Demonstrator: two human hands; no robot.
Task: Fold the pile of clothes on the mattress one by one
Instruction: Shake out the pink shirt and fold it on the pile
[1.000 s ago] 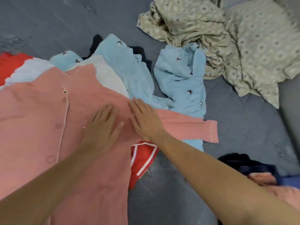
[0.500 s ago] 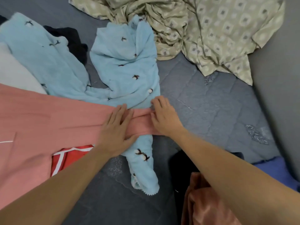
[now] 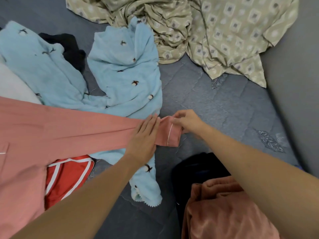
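My left grip (image 3: 144, 138) lies flat, fingers straight and together, palm pressing down. My right grip (image 3: 187, 121) sits just beside it, fingers curled, thumb and fingertips pinching cloth. Both bare forearms reach forward, converging toward the grips

sleeve (image 3: 86, 131) over robe (image 3: 124, 75) (on mattress (image 3: 215, 109))
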